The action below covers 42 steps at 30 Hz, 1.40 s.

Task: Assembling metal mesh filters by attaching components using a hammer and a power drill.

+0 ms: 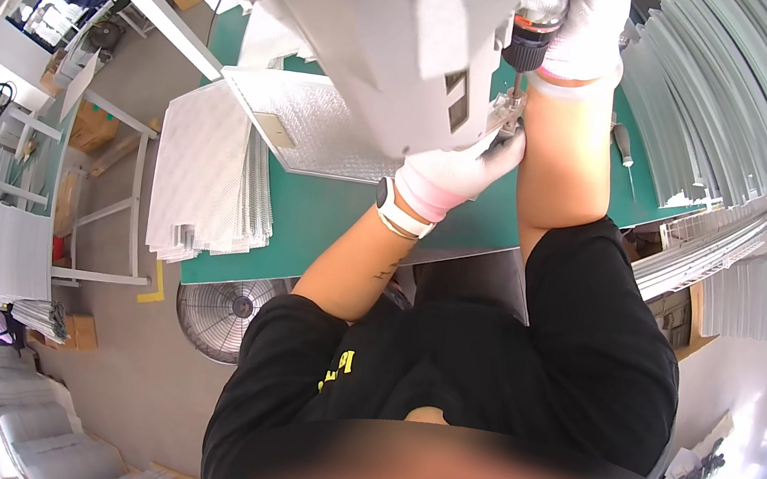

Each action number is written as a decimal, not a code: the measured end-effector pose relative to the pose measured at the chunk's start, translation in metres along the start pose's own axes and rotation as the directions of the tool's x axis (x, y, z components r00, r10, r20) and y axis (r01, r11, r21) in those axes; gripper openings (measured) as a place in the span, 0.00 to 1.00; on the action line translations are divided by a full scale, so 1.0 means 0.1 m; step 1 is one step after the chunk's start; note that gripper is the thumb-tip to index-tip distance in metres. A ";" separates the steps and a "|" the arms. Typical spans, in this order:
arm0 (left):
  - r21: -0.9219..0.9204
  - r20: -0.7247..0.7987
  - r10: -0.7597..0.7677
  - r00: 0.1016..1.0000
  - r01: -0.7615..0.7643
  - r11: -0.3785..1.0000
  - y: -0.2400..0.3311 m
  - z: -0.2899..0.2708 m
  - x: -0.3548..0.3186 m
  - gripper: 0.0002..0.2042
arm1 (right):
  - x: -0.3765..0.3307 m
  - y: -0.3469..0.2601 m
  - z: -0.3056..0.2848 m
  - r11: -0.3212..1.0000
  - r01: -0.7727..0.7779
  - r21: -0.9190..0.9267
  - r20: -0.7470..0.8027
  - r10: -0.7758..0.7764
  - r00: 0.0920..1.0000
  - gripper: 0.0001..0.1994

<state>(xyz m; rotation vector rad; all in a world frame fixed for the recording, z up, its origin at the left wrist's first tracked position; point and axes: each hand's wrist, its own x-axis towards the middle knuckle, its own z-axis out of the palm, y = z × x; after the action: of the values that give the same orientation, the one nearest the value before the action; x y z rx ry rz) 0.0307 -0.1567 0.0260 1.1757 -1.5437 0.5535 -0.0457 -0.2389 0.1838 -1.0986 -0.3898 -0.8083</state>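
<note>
As the head camera looks steeply down, the whole scene appears below a large grey metal housing that fills the upper centre

Left hand: the left hand (455, 175), in a white knit glove with a pink cuff, is closed in a pinch on the small bright metal bracket (506, 113) at the lower edge of the large grey sheet-metal housing (388, 27); a white band sits on the wrist just below the cuff

Right hand: the right hand (593, 16), gloved alike, is wrapped around the body of a powered screwdriver with a black chuck (534, 36), fingers clenched on it; the tool's bit points down and meets the bracket just above the left hand's fingertips

Housing: tilted, with a round hole near its upper left corner and a small rectangular slot near the bracket; exactly how it is supported cannot be told, as its underside is hidden

Filter panel: a flat rectangular silver mesh panel (312, 121) lies on the green bench mat (306, 216), partly under the housing

Stack at left: a pile of similar pale mesh panels (206, 179) overhangs the bench's left end

Loose tool: a slim hand screwdriver with a dark handle (625, 148) lies on the mat, right of the right forearm

Surroundings: leaning rows of pale metal sheets (732, 95) at upper right; a round wire-guarded floor fan (225, 309) below the bench edge
</note>
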 end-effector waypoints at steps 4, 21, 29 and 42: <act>0.035 -0.051 -0.009 0.999 0.011 0.999 0.07 0.03 -0.02 0.09 | 0.02 -0.07 -0.06 1.000 0.008 0.027 0.055 -0.010 0.998 0.23; -0.121 0.766 0.090 0.636 0.005 0.993 0.41 -1.68 -2.10 0.12 | -0.01 -0.21 -0.10 0.966 0.107 -0.234 -0.088 -0.131 0.988 0.10; 0.434 0.582 -0.244 0.776 -0.043 0.900 0.01 -1.51 -1.38 0.24 | 0.12 0.13 -0.42 0.790 -0.076 0.609 0.413 -0.234 0.880 0.11; 0.228 0.386 -0.178 0.905 0.093 0.969 0.81 -0.85 -0.61 0.15 | -0.39 -0.31 0.23 0.995 0.052 -0.088 -0.321 -0.077 0.944 0.11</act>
<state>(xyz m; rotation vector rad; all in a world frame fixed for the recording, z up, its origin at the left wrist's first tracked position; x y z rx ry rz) -0.0052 -0.0302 0.0154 1.6232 -1.7615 0.3966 -0.0919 -0.2102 0.1882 -1.0067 -0.1174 -1.0516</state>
